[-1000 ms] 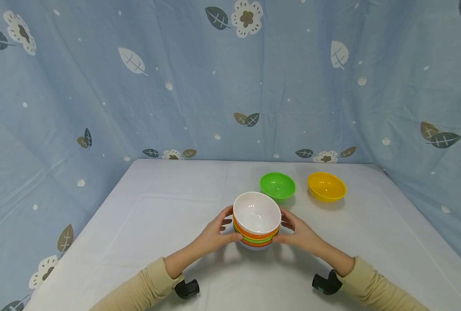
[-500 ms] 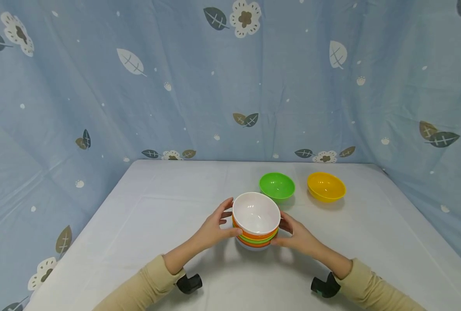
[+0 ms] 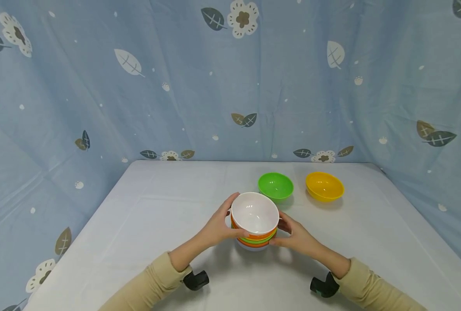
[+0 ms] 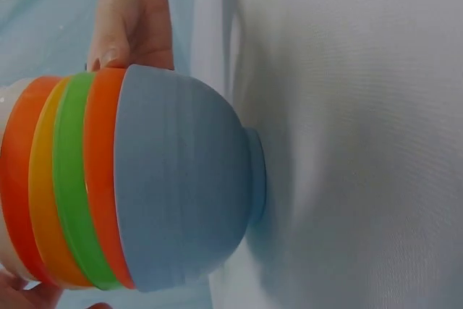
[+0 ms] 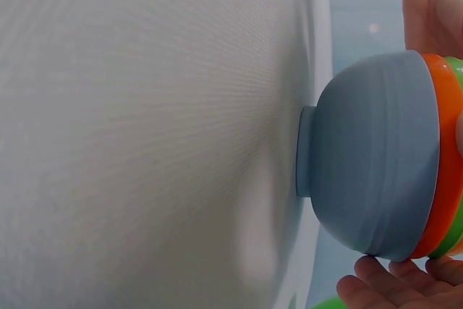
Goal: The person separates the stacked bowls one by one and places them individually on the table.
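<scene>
Both hands are clasped on one stack of bowls: the left hand (image 3: 219,224) grips its 9 o'clock side, while the right hand (image 3: 301,237) grips from 3 to 4 o'clock, a little lower. Nearest the wearer, two tan sleeves (image 3: 148,280) come in from 7 and 5 o'clock, with a black wrist camera (image 3: 196,280) at the left cuff and another at the right. The stack of bowls (image 4: 130,179) sits upright between the palms, its foot close to the tablecloth (image 3: 168,203); from the bottom it goes blue-grey bowl (image 4: 184,179), orange, green, yellow, orange, then white bowl (image 3: 255,214) on top. Just beyond, at 1 o'clock, stands a green bowl (image 3: 275,186), its near edge slightly behind the white rim. Farther out at 2 o'clock is a yellow bowl (image 3: 324,188). Behind the table's far edge hangs a blue curtain (image 3: 183,65) printed with leaves and flowers.
</scene>
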Tool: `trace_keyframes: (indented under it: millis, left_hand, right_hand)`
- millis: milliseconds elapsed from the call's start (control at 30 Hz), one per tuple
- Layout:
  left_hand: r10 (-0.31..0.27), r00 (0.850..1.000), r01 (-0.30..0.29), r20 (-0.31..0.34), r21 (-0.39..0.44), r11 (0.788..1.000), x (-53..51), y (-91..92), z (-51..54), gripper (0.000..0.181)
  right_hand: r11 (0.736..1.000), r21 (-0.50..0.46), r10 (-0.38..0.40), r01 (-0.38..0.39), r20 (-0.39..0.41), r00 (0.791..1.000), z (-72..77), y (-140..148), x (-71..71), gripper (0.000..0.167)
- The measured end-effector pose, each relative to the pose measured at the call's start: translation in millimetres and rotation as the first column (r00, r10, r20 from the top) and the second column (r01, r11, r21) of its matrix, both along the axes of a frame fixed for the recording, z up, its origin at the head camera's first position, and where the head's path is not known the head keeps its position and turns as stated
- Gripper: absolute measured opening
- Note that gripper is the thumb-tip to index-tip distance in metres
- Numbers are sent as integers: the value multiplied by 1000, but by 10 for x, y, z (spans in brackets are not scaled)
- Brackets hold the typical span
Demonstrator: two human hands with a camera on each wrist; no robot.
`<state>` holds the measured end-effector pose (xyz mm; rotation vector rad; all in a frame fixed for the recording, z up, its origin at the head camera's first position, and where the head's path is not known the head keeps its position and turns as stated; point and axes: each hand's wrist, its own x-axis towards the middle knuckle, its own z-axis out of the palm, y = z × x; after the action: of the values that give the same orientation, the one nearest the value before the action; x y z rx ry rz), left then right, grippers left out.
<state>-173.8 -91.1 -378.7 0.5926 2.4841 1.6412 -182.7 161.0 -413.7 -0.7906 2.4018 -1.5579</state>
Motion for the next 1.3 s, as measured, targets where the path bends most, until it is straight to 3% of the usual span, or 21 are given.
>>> trace_keyframes:
  millis: [200,633,1033,1300]
  left_hand:
    - [23,999,-23,36,21,1000,16,76,6,108]
    - [72,997,-73,13,24,997,35,140,-29,104]
    - [94,996,-92,-11,83,992,27,159,-87,97]
    - [128,991,-124,-36,99,987,42,144,-16,96]
  right_hand:
    - [1000,16,-6,6,0,1000,0,2,6,84]
    - [1000,22,-15,14,11,1000,17,-11,8,85]
    - [1000,26,-9,9,6,1000,22,-4,24,84]
    - [999,29,-16,16,9,1000,26,-10,36,84]
